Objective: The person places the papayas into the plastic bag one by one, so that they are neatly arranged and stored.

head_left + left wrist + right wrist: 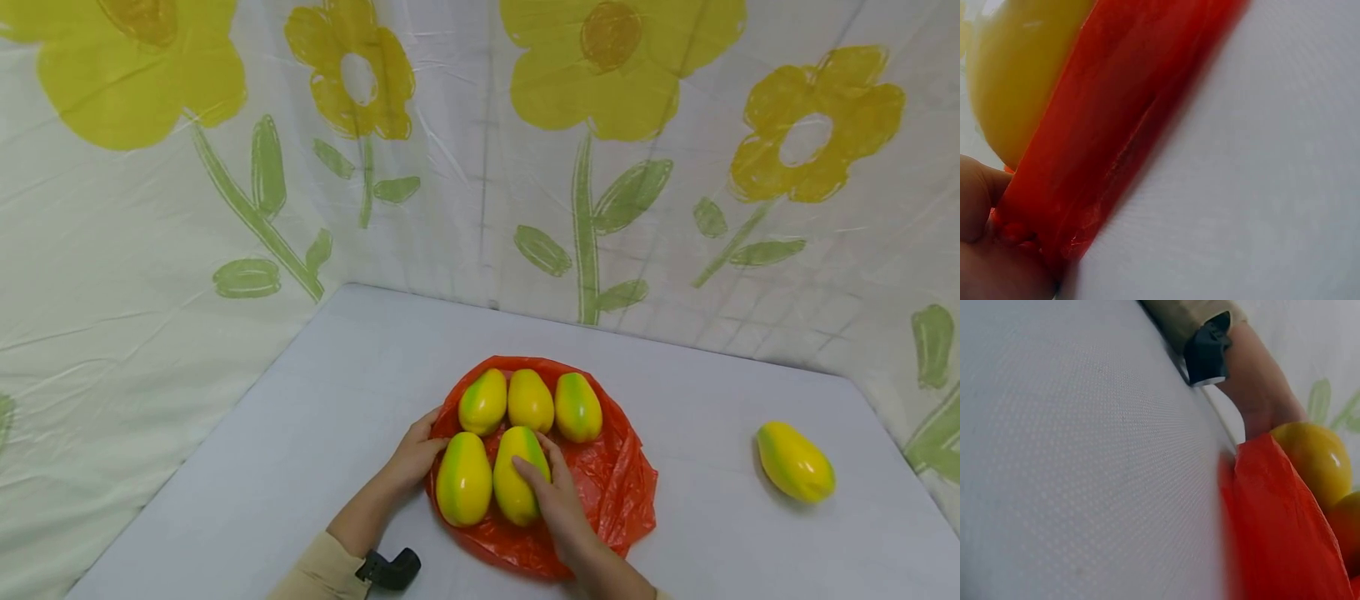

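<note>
A red plastic bag (pixel 626 487), its rim rolled down, lies spread on the table with several yellow-green papayas in it. Three papayas form the back row, and two more lie in front. My right hand (pixel 562 504) holds the front right papaya (pixel 516 492), thumb over its top and fingers along its far right side. At the bag's left edge, my left hand (pixel 412 454) pinches the rim beside the front left papaya (pixel 463 483). In the left wrist view, the thumb and fingers close on the red plastic (pixel 1085 137). The right wrist view does not show the right hand.
Another papaya (pixel 797 462) lies alone on the white table (pixel 697 400), to the right of the bag. A flower-printed curtain (pixel 450 250) hangs behind and beside the table. The left wrist wears a black strap with a camera mount (pixel 393 569).
</note>
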`<action>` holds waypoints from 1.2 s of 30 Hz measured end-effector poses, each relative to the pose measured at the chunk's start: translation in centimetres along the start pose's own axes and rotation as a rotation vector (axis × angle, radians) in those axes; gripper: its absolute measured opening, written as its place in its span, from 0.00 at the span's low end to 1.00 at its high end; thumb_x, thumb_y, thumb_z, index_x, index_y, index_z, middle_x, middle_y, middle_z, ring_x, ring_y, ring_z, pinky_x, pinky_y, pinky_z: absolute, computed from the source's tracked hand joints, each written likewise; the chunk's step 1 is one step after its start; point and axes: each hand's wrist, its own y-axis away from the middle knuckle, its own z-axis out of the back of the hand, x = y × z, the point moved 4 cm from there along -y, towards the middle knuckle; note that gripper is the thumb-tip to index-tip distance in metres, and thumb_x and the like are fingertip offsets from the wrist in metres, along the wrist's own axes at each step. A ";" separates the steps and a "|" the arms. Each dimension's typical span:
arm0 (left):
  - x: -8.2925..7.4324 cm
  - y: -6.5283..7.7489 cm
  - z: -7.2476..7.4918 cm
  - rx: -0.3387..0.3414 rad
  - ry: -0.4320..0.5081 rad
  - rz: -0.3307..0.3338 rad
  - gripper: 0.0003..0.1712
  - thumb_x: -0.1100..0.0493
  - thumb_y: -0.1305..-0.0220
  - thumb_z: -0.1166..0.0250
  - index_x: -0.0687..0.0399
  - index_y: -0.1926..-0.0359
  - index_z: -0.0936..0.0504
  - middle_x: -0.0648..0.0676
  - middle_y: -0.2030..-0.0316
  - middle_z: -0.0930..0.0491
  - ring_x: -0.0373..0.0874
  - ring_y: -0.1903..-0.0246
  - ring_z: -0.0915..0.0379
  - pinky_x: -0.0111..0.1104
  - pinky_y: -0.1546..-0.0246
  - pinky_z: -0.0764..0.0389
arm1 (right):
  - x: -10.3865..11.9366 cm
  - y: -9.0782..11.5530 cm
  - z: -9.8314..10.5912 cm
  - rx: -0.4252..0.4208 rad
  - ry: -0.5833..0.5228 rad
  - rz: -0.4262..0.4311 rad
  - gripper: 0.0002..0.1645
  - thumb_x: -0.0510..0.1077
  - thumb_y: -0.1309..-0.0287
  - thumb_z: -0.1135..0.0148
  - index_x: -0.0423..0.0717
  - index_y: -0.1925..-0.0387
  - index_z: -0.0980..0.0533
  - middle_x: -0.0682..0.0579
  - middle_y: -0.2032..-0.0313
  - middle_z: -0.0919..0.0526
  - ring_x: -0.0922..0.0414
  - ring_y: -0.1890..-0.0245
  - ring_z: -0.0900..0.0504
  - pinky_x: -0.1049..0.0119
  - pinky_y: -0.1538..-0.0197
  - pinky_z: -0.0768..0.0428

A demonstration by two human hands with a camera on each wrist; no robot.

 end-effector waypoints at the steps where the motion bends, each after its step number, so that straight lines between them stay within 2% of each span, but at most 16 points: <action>1: 0.0 0.0 0.0 -0.002 0.002 0.001 0.32 0.68 0.38 0.51 0.57 0.32 0.42 0.58 0.33 0.38 0.55 0.35 0.40 0.51 0.36 0.36 | 0.0 0.0 0.0 0.006 -0.001 -0.006 0.48 0.65 0.45 0.44 0.54 0.30 0.52 0.42 0.35 0.42 0.46 0.42 0.34 0.44 0.41 0.29; 8: 0.0 0.0 0.0 0.000 0.005 0.002 0.32 0.67 0.38 0.51 0.57 0.31 0.42 0.59 0.33 0.38 0.56 0.35 0.41 0.52 0.36 0.36 | -0.1 -0.1 0.1 0.021 -0.012 -0.030 0.47 0.64 0.44 0.46 0.52 0.30 0.53 0.42 0.35 0.44 0.46 0.41 0.36 0.42 0.38 0.32; 16: -0.1 0.0 -0.1 -0.009 0.023 0.014 0.32 0.68 0.38 0.52 0.57 0.32 0.42 0.58 0.33 0.38 0.54 0.36 0.40 0.51 0.36 0.36 | 0.3 0.0 0.3 0.033 -0.012 -0.026 0.49 0.60 0.43 0.44 0.50 0.30 0.56 0.41 0.30 0.54 0.43 0.34 0.47 0.38 0.32 0.47; 21: -0.1 -0.1 -0.1 -0.001 0.029 0.007 0.32 0.68 0.38 0.52 0.55 0.31 0.42 0.57 0.33 0.38 0.54 0.36 0.40 0.51 0.36 0.36 | 0.5 0.1 0.2 0.033 -0.010 -0.038 0.49 0.58 0.43 0.44 0.49 0.29 0.57 0.41 0.30 0.54 0.42 0.35 0.47 0.37 0.32 0.47; 26: 0.0 0.0 0.0 0.003 0.018 0.006 0.32 0.68 0.38 0.52 0.57 0.31 0.42 0.58 0.33 0.38 0.55 0.35 0.41 0.51 0.36 0.36 | 0.6 0.1 0.4 0.034 -0.003 -0.034 0.51 0.57 0.43 0.44 0.48 0.29 0.60 0.40 0.29 0.58 0.41 0.32 0.52 0.37 0.31 0.51; 31: 0.0 -0.1 0.0 0.010 0.032 0.008 0.32 0.68 0.38 0.52 0.56 0.31 0.42 0.58 0.33 0.39 0.55 0.35 0.41 0.51 0.36 0.37 | 0.6 0.3 0.6 0.037 0.014 -0.001 0.52 0.57 0.43 0.44 0.48 0.29 0.61 0.40 0.28 0.59 0.41 0.29 0.56 0.38 0.31 0.53; 36: -0.1 0.0 0.0 0.010 0.044 0.004 0.32 0.68 0.38 0.52 0.56 0.31 0.42 0.57 0.33 0.38 0.54 0.35 0.41 0.51 0.36 0.37 | 1.0 0.9 1.1 0.022 0.044 0.039 0.49 0.56 0.43 0.43 0.51 0.29 0.59 0.41 0.28 0.56 0.41 0.29 0.56 0.38 0.31 0.50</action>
